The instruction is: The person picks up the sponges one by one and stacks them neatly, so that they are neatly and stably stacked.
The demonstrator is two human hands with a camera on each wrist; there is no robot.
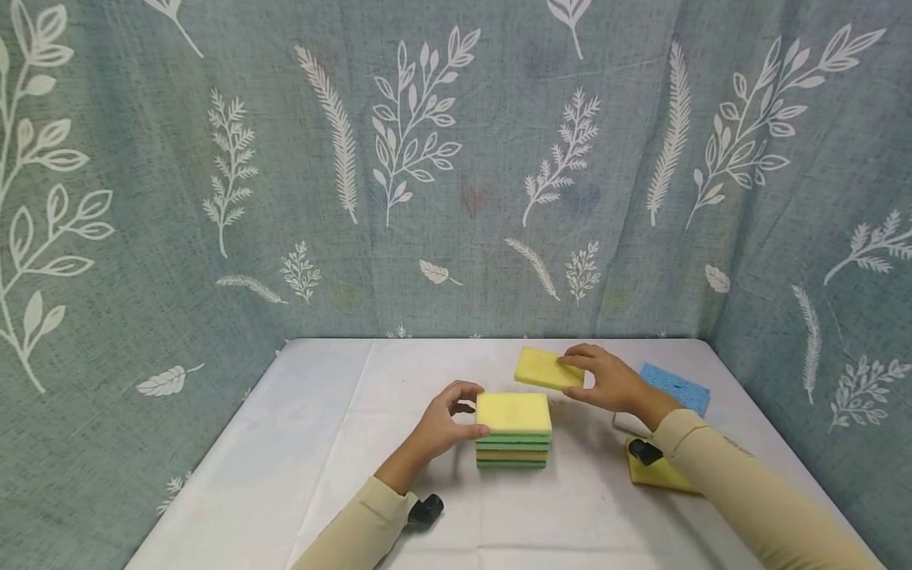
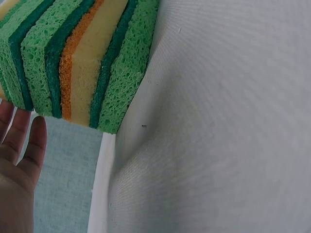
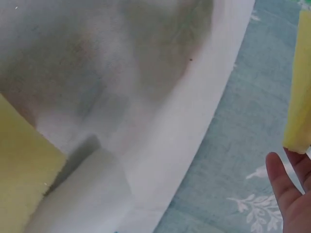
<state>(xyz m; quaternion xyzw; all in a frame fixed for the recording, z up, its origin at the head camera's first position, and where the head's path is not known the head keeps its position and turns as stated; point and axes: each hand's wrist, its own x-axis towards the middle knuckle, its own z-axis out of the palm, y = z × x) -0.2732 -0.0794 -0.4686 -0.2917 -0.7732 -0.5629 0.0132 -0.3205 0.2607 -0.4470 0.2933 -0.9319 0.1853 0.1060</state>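
Observation:
A stack of several sponges [image 1: 513, 450] stands on the white-covered table, a pale yellow one on top. The left wrist view shows its green, cream and orange layers [image 2: 82, 68]. My left hand [image 1: 443, 427] holds the stack at its left side, thumb at the front corner and fingertips at the back corner. Behind and to the right of the stack, my right hand [image 1: 609, 378] pinches a yellow sponge [image 1: 545, 368] by its right end. This sponge is tilted and raised over the table. In the right wrist view it shows edge-on [image 3: 299, 92] above the fingers.
A blue sponge [image 1: 677, 388] lies at the back right, beyond my right wrist. Another yellow sponge [image 1: 659, 473] lies partly under the right forearm. Close to it is a white, rounded thing [image 3: 87, 194]. A leaf-patterned curtain [image 1: 470, 261] closes off the back and sides.

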